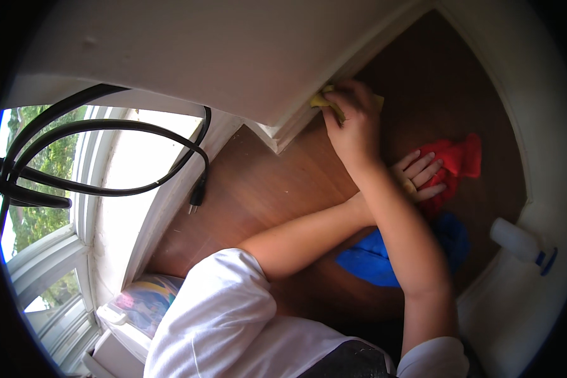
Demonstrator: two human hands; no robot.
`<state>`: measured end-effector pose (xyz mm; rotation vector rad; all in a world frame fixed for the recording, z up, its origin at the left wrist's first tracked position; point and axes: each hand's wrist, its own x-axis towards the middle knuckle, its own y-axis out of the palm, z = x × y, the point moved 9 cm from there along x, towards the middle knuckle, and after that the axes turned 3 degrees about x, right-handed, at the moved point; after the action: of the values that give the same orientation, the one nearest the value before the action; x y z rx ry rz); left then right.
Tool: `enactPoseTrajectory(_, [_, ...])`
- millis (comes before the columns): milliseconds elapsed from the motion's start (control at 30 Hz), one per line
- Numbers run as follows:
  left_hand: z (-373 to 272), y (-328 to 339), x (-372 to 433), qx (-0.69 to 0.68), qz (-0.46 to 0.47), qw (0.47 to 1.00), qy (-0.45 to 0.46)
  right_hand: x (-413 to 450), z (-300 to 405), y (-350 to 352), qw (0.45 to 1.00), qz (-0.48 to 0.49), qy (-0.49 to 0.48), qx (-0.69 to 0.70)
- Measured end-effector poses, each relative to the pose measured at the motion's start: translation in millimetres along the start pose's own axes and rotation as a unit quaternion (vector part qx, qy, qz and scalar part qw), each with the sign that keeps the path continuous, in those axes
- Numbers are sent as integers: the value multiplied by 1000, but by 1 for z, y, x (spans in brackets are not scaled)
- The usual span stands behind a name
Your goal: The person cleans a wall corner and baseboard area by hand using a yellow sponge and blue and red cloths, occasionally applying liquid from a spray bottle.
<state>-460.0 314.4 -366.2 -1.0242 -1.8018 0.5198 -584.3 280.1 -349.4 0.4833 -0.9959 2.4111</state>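
My right hand (356, 125) has its fingers closed on a yellow cloth (322, 99), against the pale baseboard (307, 120) just above the brown floor. My forearms cross, the right one passing over the left. My left hand (418, 177) rests palm down with spread fingers on a bunched red cloth (458, 156). A small pale-yellow thing shows at the left hand's knuckles; what it is I cannot tell. Partly hidden under my right forearm lies a blue cloth (368, 260).
A white bottle with a blue top (517, 238) is by the right-hand wall. Black cable loops (108, 125) hang at the left, their plug (197, 193) over the floor's edge. Behind is a window (42, 175). A clear bin (146, 300) sits beside my left sleeve. A wall corner (275, 137) juts out.
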Motion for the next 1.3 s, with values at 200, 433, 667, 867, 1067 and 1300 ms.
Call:
enactPoseTrajectory(200, [-1, 3, 3, 8, -10, 1000, 10, 3, 12, -2, 1000, -16, -20, -8])
enactPoseTrajectory(433, [-5, 2, 5, 65, -16, 998, -1, -14, 35, 14, 994, 73, -69, 43])
enactPoseTrajectory(667, [-5, 7, 4, 36, 20, 999, -13, -21, 51, 22, 989, 96, -97, 46])
enactPoseTrajectory(867, [1, 1, 2, 11, 12, 999, -34, 20, -27, -10, 1000, -15, -11, 0])
enactPoseTrajectory(1067, [9, 1, 5, -63, 86, 989, -98, 28, -33, -7, 1000, 15, -4, -1])
enactPoseTrajectory(1300, [8, 1, 4, -111, 143, 978, -103, 74, -85, -30, 999, -10, -28, -12])
